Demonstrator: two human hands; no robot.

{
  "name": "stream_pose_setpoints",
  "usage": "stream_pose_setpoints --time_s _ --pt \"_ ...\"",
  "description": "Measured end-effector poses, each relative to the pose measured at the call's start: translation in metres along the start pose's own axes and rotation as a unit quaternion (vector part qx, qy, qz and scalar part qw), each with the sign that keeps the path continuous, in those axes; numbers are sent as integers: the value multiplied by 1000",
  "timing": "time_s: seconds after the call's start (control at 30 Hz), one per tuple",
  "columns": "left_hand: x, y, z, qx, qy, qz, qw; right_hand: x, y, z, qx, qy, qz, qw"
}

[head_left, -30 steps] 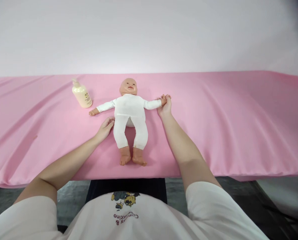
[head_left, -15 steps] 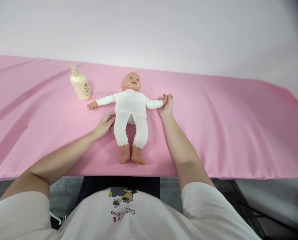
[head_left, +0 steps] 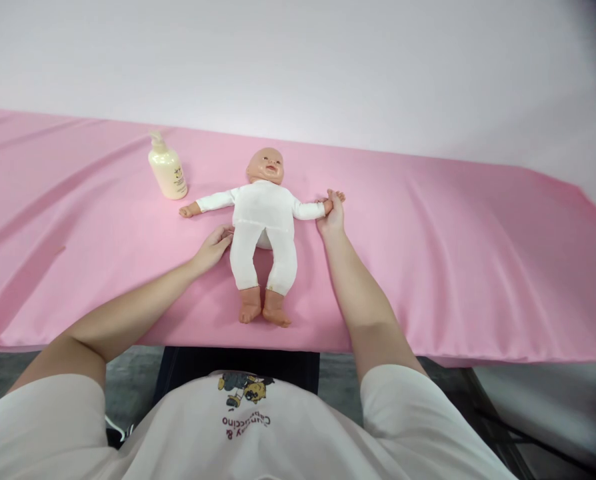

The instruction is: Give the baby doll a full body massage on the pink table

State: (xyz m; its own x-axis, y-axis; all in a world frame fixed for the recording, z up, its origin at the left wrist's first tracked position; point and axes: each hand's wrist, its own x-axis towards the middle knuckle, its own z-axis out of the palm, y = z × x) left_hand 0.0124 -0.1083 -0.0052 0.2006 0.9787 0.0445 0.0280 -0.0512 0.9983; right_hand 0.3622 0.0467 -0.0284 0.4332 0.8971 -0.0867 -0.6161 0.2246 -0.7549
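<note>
A baby doll (head_left: 263, 203) in a white top and trousers lies face up on the pink cloth, arms spread, bare feet towards me. My right hand (head_left: 333, 215) is closed around the doll's hand on the right side, with the thumb over it and the small doll fingers showing past my grip. Beside the doll's hip on the other side rests my left hand (head_left: 215, 245), its fingers stretched out and the tips at the white trousers. It holds nothing; some fingertips are partly hidden by the doll.
A cream pump bottle (head_left: 169, 170) stands behind the doll's free arm, to the left. The pink cloth (head_left: 453, 267) covers the table and has folds on both sides. A white wall (head_left: 298, 67) rises behind the table, whose front edge is close to my body.
My right thumb has shifted a little on the doll's hand. The view has moved slightly, so the doll and bottle appear a bit further right. My left hand stays by the doll's hip.
</note>
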Motion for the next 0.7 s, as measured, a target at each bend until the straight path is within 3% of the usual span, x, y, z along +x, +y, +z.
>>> stream_pose_setpoints --time_s 0.13,0.37,0.53,0.7 --pt "0 1 1 -13 -2 -7 1000 -5 -3 4 -12 12 18 1000" --pt "-3 4 -1 13 -3 -19 1000 -14 -8 1 3 -28 2 1000" --pt "-3 5 -2 28 -1 -12 1000 -9 -8 0 11 -5 -26 1000" --pt "-5 4 -1 35 -19 -13 999 -1 -4 -4 -8 -4 -7 1000"
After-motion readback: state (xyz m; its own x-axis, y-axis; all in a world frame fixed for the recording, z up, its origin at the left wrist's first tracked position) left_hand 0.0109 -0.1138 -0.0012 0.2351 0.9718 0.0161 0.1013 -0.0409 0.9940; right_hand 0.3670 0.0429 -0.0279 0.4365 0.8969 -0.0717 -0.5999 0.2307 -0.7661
